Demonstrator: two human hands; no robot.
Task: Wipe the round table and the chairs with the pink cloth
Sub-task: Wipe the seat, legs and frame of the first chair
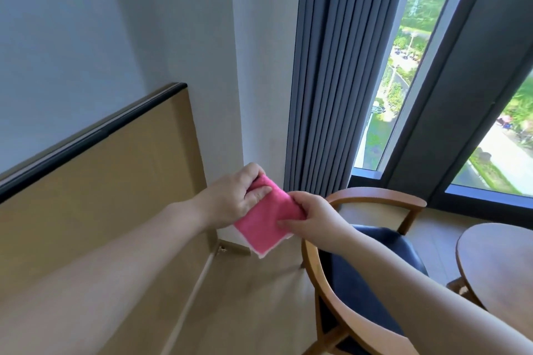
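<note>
I hold the pink cloth (266, 219) in the air in front of me with both hands; it is folded, with a white underside showing at its lower edge. My left hand (233, 197) grips its upper left corner and my right hand (313, 217) pinches its right edge. Below and to the right stands a wooden chair (317, 277) with a curved armrest frame and a dark blue seat (372, 265). The edge of the round wooden table (496, 265) shows at the far right. The cloth touches neither chair nor table.
A tan wooden panel with a black top rail (95, 135) runs along the left wall. Grey curtains (334, 81) hang beside a tall window (395, 72) behind the chair. Light wooden floor (259, 297) lies between panel and chair.
</note>
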